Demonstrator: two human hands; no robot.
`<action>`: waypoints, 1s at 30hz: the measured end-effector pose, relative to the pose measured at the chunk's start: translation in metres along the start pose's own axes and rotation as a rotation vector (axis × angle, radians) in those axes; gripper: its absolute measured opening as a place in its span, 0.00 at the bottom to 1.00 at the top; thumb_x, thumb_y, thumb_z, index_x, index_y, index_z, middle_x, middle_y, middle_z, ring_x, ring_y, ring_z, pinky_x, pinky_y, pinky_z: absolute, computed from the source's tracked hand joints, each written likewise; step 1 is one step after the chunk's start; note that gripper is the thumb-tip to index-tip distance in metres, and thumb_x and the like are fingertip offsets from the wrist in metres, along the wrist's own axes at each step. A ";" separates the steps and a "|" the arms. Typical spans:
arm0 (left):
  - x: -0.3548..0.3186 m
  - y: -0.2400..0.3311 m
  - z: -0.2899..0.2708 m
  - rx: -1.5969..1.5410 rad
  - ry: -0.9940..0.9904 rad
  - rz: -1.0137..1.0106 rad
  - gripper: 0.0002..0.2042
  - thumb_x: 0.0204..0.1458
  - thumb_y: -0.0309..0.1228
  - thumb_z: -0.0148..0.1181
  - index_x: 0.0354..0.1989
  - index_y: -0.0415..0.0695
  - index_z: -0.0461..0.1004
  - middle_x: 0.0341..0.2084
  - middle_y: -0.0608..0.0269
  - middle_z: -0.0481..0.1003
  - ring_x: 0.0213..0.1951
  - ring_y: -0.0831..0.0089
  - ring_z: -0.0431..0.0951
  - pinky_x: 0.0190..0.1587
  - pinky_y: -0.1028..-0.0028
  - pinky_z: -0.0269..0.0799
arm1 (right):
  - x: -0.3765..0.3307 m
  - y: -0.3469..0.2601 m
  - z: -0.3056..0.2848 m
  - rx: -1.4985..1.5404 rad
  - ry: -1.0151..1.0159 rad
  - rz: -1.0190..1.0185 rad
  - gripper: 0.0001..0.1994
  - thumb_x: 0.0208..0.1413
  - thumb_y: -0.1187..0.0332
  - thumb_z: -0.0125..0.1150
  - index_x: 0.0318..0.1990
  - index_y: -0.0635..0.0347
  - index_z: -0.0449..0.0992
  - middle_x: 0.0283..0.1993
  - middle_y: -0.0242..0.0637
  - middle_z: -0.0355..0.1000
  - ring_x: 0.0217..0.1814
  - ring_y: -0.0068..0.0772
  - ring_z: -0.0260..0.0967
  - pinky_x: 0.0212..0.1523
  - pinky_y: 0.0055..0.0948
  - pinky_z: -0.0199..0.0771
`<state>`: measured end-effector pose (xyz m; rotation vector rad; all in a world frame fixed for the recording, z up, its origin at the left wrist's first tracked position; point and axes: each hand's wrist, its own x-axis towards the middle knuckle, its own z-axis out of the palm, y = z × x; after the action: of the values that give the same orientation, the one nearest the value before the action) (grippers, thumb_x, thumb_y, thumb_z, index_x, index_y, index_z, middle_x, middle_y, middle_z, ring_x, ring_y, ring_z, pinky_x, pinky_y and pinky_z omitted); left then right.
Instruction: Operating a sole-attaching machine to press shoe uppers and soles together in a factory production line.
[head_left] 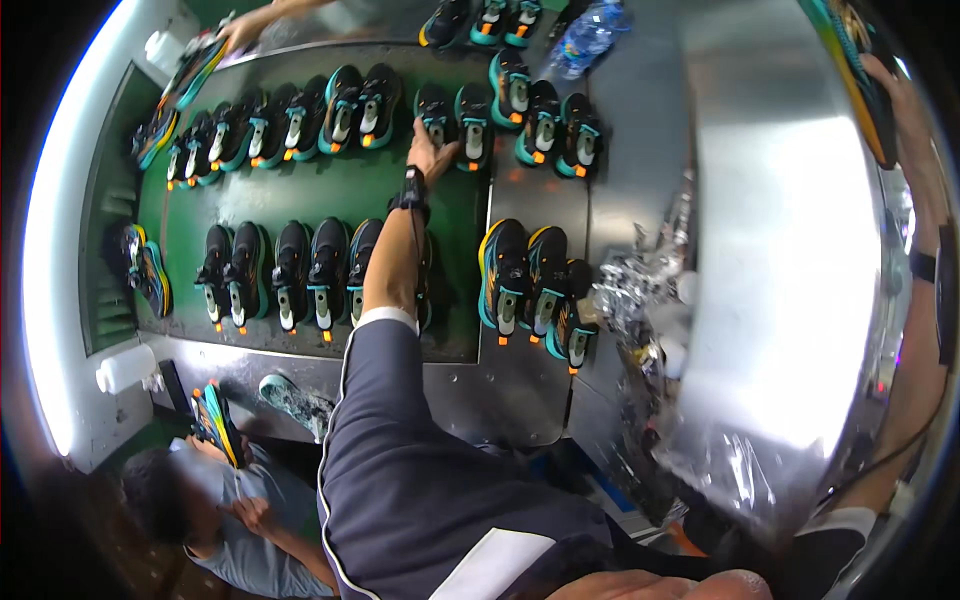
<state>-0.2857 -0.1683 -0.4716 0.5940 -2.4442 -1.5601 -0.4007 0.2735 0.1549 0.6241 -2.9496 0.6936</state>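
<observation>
My left hand (430,158) is stretched over the green work surface, at the heel end of a black and teal running shoe (432,104). Its fingers are apart and lie at the shoe's near end, the thumb out to the side. Another such shoe (472,125) stands just right of it. At the far right rim my right hand (903,105) grips a dark running shoe (862,85) with a teal and orange edge, held raised and tilted. Part of that shoe is cut off by the picture's edge.
Two rows of similar shoes (329,262) stand on the green conveyor (230,205). More shoes (541,115) are on the metal table, beside a plastic bottle (590,38) and crumpled clear wrapping (640,290). A co-worker (240,520) holds a shoe lower left; another person's hand (245,28) is upper left.
</observation>
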 end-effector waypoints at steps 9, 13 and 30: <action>-0.274 0.107 -0.027 -0.521 -0.207 0.119 0.10 0.54 0.30 0.57 0.29 0.34 0.74 0.24 0.67 0.75 0.28 0.81 0.71 0.31 0.78 0.67 | -0.222 -0.085 -0.026 -0.249 0.530 -0.267 0.22 0.43 0.67 0.66 0.47 0.65 0.72 0.37 0.35 0.75 0.35 0.26 0.71 0.37 0.27 0.71; -0.434 0.238 -0.054 -0.776 -1.119 -0.190 0.24 0.56 0.48 0.55 0.46 0.35 0.74 0.41 0.51 0.76 0.43 0.61 0.77 0.49 0.64 0.71 | -0.385 -0.131 -0.047 0.098 0.448 -0.032 0.27 0.39 0.77 0.62 0.52 0.69 0.68 0.42 0.35 0.74 0.42 0.25 0.71 0.46 0.28 0.71; -0.846 0.394 0.011 -0.590 -2.490 -0.446 0.26 0.61 0.47 0.41 0.58 0.37 0.62 0.46 0.47 0.73 0.46 0.59 0.76 0.50 0.61 0.72 | -0.957 -0.231 0.150 -0.036 1.338 0.830 0.24 0.53 0.58 0.63 0.56 0.58 0.69 0.60 0.42 0.66 0.64 0.42 0.62 0.62 0.41 0.61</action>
<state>0.3826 0.3450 -0.0707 0.6806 0.3388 1.1255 0.5757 0.3767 -0.0138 -0.8400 -1.7751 0.6577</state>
